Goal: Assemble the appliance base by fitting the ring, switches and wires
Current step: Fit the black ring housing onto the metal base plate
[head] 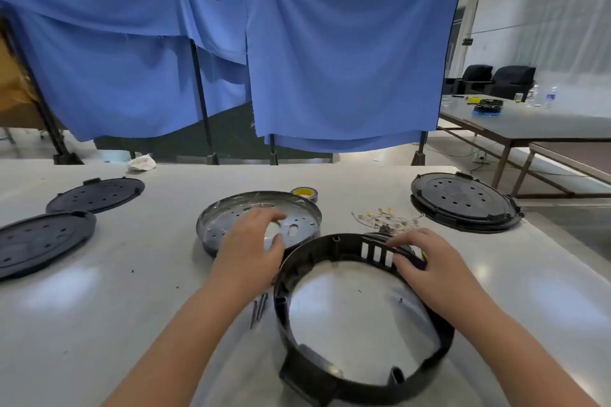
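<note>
one black ring (347,370) nearest; right hand (426,261) grip pinching its slotted rim, left hand (254,248) grip loosely curled, holding nothing, over one metal pan (211,218); three black discs (463,201) on tabletop (132,307).

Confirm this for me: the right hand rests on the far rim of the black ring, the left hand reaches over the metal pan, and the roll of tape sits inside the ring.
One thing is wrong: the roll of tape is not inside the black ring. The head view shows it on the table behind the metal pan. The right hand on the ring's far rim and the left hand over the pan are as stated.
</note>
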Action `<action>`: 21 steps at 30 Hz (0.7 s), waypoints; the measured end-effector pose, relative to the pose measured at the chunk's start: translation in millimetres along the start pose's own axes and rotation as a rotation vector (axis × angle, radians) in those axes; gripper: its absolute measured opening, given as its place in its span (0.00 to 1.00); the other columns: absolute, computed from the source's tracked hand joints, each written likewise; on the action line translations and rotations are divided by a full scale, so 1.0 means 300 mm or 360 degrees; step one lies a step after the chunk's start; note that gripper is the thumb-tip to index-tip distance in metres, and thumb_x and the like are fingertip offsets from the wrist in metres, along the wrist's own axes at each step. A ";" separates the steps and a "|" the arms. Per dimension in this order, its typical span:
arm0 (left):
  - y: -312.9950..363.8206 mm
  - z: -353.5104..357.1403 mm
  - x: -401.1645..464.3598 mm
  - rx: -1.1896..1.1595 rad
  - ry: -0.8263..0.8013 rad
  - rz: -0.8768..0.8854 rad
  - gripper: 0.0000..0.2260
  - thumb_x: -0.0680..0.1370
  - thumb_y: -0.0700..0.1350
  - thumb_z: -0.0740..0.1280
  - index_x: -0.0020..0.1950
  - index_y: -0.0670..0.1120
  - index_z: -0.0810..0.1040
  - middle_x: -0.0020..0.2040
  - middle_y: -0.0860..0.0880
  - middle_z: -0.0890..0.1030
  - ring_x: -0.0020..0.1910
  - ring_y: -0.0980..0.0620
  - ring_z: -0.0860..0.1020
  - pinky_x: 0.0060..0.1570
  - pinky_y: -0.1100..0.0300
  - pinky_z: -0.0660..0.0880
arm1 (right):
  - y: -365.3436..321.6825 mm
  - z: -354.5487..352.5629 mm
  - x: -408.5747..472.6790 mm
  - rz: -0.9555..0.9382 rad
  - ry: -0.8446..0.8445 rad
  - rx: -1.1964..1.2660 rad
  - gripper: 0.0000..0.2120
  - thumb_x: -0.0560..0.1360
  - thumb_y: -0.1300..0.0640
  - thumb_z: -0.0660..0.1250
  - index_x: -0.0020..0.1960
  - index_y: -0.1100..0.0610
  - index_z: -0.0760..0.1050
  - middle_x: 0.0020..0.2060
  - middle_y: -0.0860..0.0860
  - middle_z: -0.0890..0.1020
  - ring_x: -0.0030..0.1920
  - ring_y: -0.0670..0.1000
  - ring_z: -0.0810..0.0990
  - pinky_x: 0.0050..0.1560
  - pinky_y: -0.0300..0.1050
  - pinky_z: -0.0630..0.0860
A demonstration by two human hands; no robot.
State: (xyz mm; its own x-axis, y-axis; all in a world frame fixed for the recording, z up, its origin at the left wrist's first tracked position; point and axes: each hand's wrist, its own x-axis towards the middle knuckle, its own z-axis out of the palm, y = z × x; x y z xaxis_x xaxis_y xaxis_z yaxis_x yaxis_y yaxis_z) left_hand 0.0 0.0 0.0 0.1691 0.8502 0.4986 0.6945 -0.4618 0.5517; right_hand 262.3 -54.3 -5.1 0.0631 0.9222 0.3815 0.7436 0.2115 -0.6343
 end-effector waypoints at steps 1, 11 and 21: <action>-0.024 -0.004 -0.008 0.0084 0.0006 -0.0010 0.14 0.76 0.38 0.65 0.61 0.48 0.77 0.58 0.53 0.78 0.58 0.52 0.75 0.61 0.55 0.70 | 0.014 0.003 -0.005 0.0024 0.0058 0.0029 0.11 0.73 0.63 0.68 0.47 0.48 0.78 0.48 0.44 0.78 0.54 0.47 0.75 0.54 0.38 0.66; -0.126 0.014 -0.066 0.0620 -0.0170 0.0016 0.11 0.75 0.43 0.68 0.57 0.50 0.80 0.53 0.52 0.80 0.56 0.48 0.77 0.60 0.52 0.65 | 0.045 0.022 -0.031 0.0172 0.0067 0.0061 0.10 0.74 0.62 0.68 0.51 0.48 0.77 0.50 0.41 0.74 0.53 0.42 0.74 0.53 0.36 0.65; -0.099 -0.008 -0.059 0.0456 0.0061 0.0180 0.06 0.71 0.34 0.72 0.45 0.43 0.83 0.37 0.48 0.81 0.38 0.43 0.79 0.39 0.50 0.75 | 0.058 0.030 -0.029 0.0218 0.0156 0.0168 0.10 0.74 0.62 0.68 0.47 0.47 0.78 0.48 0.41 0.77 0.50 0.35 0.74 0.47 0.27 0.66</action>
State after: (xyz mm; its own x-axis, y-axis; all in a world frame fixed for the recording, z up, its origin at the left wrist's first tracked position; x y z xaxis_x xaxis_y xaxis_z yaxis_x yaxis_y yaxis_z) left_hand -25.1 -1.8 -23.6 0.2339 0.7849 0.5738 0.8426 -0.4581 0.2831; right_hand 268.6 -55.7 -25.5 0.2271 0.9099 0.3473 0.6500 0.1239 -0.7497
